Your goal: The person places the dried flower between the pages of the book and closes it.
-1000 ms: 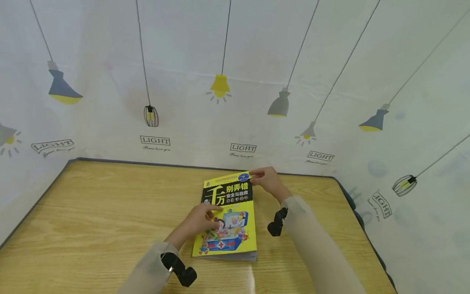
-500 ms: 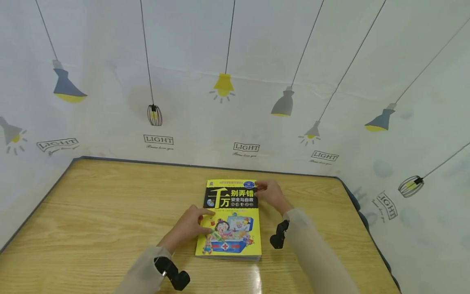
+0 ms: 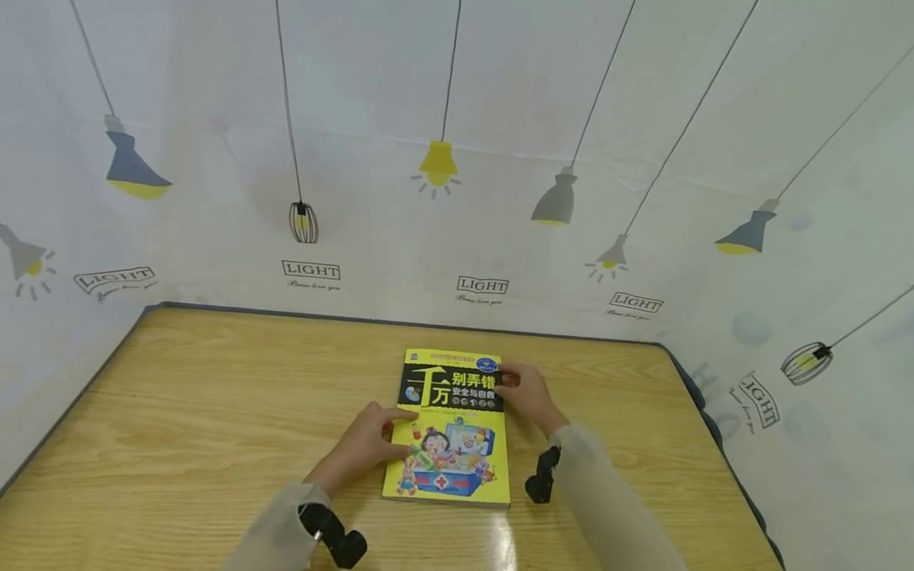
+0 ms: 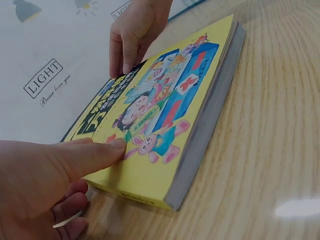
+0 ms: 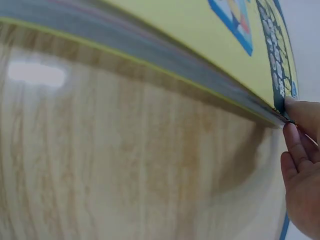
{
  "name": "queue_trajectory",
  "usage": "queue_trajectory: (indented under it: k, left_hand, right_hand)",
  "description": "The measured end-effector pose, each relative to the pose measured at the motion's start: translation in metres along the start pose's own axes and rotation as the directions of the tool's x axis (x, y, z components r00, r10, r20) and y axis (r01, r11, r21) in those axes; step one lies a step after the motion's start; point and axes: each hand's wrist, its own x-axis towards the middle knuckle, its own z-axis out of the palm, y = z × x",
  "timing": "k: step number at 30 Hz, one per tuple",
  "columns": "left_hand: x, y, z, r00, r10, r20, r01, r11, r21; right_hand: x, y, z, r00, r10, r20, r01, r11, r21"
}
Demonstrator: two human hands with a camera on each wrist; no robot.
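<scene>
A thick book with a yellow and black cover lies face up on the wooden table, its cover closed. My left hand is at the book's left side, thumb and index finger resting on the cover. In the left wrist view that thumb lies across the yellow cover near the spine, while the other fingers hang bent beside it, off the cover. My right hand pinches the upper right edge. The right wrist view shows its thumb on top of the cover and its fingertips at the underside of the edge.
The wooden table has a dark edge along its back and sides. Behind it rises a white wall covering printed with hanging lamps. A black wrist camera is strapped to the left sleeve, another camera to the right.
The book has come down flat, its raised far right corner lowered and the gap at its near edge closed. My right hand has moved down with that corner; the left thumb and index finger stay on the cover.
</scene>
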Motion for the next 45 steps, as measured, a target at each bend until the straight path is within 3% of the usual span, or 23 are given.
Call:
queue_trajectory:
  k: [8, 21, 28, 36, 45]
  left_hand:
    - [-0.001, -0.007, 0.004, 0.999, 0.023, -0.021, -0.024, 1.0, -0.007]
    - [-0.001, -0.011, 0.005, 1.0, 0.023, -0.019, -0.023, 1.0, -0.015]
    - [-0.001, -0.008, 0.0, 0.999, 0.032, -0.033, -0.032, 0.999, -0.006]
    - [0.003, -0.006, -0.005, 0.997, 0.02, -0.072, -0.021, 1.0, -0.007]
    - [0.006, -0.01, -0.012, 0.993, 0.023, -0.118, -0.023, 1.0, 0.004]
  right_hand:
    - [-0.008, 0.011, 0.005, 0.996, -0.089, -0.029, 0.089, 0.996, -0.006]
    - [-0.009, 0.009, 0.003, 1.0, -0.018, -0.018, 0.018, 1.0, 0.026]
    - [-0.009, -0.001, -0.004, 0.998, 0.005, -0.056, -0.003, 0.999, 0.035]
    - [-0.013, -0.012, -0.013, 0.997, -0.037, -0.063, 0.044, 0.993, 0.106]
    - [-0.01, -0.013, -0.024, 0.994, -0.078, -0.072, 0.085, 0.992, 0.092]
